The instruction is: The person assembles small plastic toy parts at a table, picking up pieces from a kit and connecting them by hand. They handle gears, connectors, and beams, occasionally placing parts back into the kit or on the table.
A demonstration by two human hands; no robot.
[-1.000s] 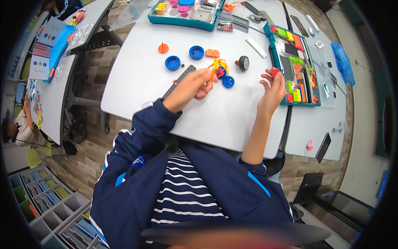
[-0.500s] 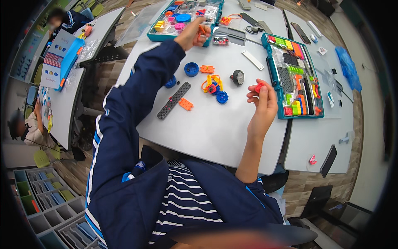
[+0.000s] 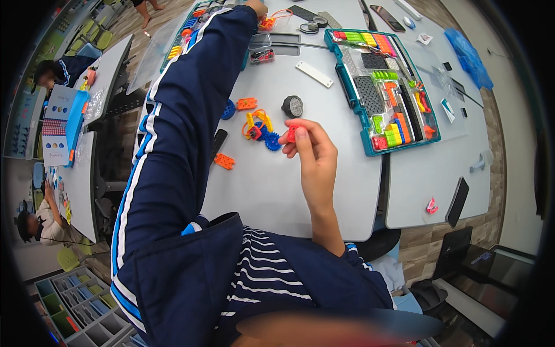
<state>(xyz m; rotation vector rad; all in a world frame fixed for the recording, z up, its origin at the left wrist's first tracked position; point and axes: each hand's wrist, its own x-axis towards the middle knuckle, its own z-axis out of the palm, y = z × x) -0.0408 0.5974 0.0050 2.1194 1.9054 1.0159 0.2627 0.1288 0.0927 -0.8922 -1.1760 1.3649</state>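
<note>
My right hand (image 3: 315, 153) pinches a small red plastic piece (image 3: 292, 133) over the table. Just left of it lie blue gears (image 3: 271, 140) joined to yellow and orange parts (image 3: 258, 122). My left arm stretches far forward, and my left hand (image 3: 258, 7) is at the top edge beside the far parts case (image 3: 191, 26); its fingers are mostly out of sight. A black wheel (image 3: 293, 106) stands beyond my right hand. Two orange plates (image 3: 247, 103) and a blue wheel (image 3: 228, 109) lie near my left sleeve, which partly covers a dark grey beam (image 3: 219, 141).
An open teal case (image 3: 364, 115) of colourful building parts sits at the right. A white bar (image 3: 314, 74) and a clear box (image 3: 262, 55) of small parts lie further off. Phones (image 3: 457, 202) and a blue plastic bag (image 3: 469, 58) rest on the adjoining table. People sit at the left.
My left hand has reached farther forward, to the top edge. My right hand, still holding the red piece, has moved left toward the gears. The whole view has shifted.
</note>
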